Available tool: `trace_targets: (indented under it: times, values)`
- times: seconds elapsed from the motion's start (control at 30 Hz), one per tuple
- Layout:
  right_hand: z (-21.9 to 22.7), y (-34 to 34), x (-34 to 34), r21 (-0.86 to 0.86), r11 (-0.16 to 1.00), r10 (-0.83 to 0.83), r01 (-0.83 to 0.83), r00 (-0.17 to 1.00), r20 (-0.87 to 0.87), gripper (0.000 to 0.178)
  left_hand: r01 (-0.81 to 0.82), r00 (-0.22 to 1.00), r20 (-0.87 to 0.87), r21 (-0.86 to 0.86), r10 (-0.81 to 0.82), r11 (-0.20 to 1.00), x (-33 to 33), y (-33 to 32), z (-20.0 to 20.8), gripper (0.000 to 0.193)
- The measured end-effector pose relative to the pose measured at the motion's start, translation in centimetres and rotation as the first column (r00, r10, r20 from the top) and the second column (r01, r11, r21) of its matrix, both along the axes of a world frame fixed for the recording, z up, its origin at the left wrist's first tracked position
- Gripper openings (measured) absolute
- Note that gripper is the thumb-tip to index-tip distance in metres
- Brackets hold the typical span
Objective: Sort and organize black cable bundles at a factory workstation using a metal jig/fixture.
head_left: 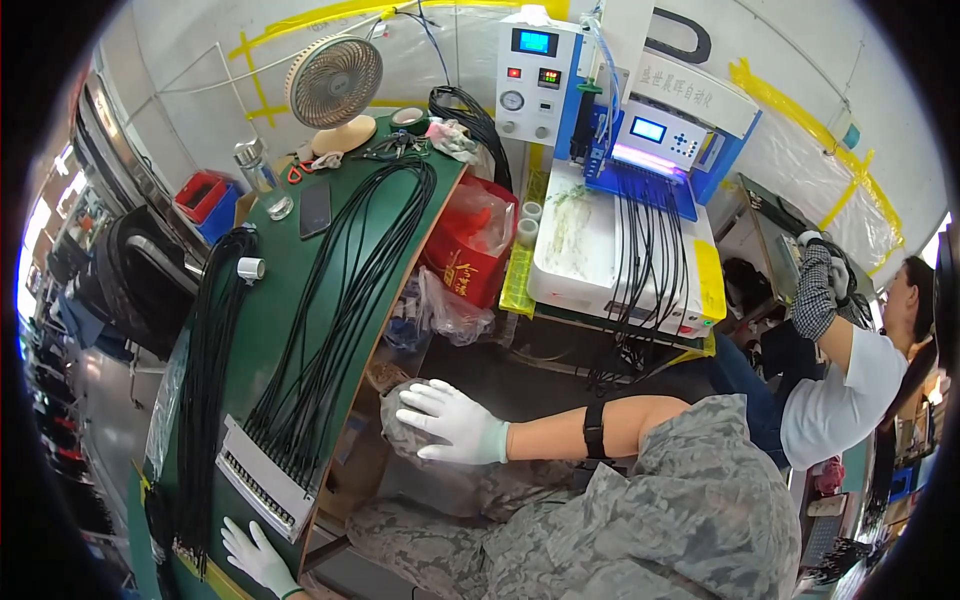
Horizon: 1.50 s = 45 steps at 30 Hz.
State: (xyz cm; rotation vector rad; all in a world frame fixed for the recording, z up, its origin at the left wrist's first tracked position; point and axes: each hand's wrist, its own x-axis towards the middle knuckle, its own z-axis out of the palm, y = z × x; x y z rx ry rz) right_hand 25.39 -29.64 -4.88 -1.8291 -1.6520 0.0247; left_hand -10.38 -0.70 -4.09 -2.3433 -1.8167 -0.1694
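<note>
The left hand (262,560), in a white glove, shows its grip spread, fingers apart with nothing between them, just beside the near end of a pale connector strip (262,480); so close to the rim of the view, it is hard to tell whether a fingertip touches it. The right hand (458,425), gloved too, has its grip loosely spread over the camouflage-clad knee (392,425), holding nothing. The strip lies at a slant on the near part of the green desk (268,320), with a row of small cable ends along it, and from it long black cables (345,285) run toward the far side, looping back there. To their left lies a thick bundle of black cables (212,380), a small white cylinder (251,269) at its right side. Farther along the desk are a dark phone (315,211), a clear bottle (270,188), red-handled scissors (296,173) and a beige fan (335,85). Right of the desk hangs a red bag (470,260) with clear plastic in it. Beyond, on the far right, a white and blue machine (655,135) has more black cables (650,245) hanging from its lit front, and a co-worker (840,400) sits farther right.
</note>
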Motion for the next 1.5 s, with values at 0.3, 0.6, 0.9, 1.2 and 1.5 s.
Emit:
trace_targets:
  times: [0.3,0.6,0.9,1.2,1.5]
  values:
    - [0.2,0.4,-0.7,0.007,1.0,0.029,-0.029,1.0,-0.006,0.062,-0.167,0.98,-0.055,0.284,0.19,0.944,-0.3,-0.4,-0.1,0.064]
    - [0.1,0.3,-0.6,0.016,1.0,0.003,-0.003,1.0,0.012,0.066,-0.082,0.995,-0.044,0.116,0.088,0.99,0.4,-0.6,0.8,0.064]
    - [0.3,0.4,-1.0,-0.011,0.999,0.032,-0.032,0.999,-0.003,0.066,-0.075,0.997,0.009,0.063,0.074,0.995,-0.2,-0.2,0.8,0.062]
    - [0.4,0.5,-0.6,0.021,0.999,0.039,-0.038,0.999,-0.012,0.064,-0.06,0.998,-0.033,-0.09,0.057,0.994,0.1,-0.4,1.3,0.06]
    - [0.2,0.5,-0.6,0.075,0.997,0.024,-0.022,0.999,-0.024,0.06,-0.034,0.999,-0.039,-0.009,0.034,0.999,0.8,0.3,0.4,0.057]
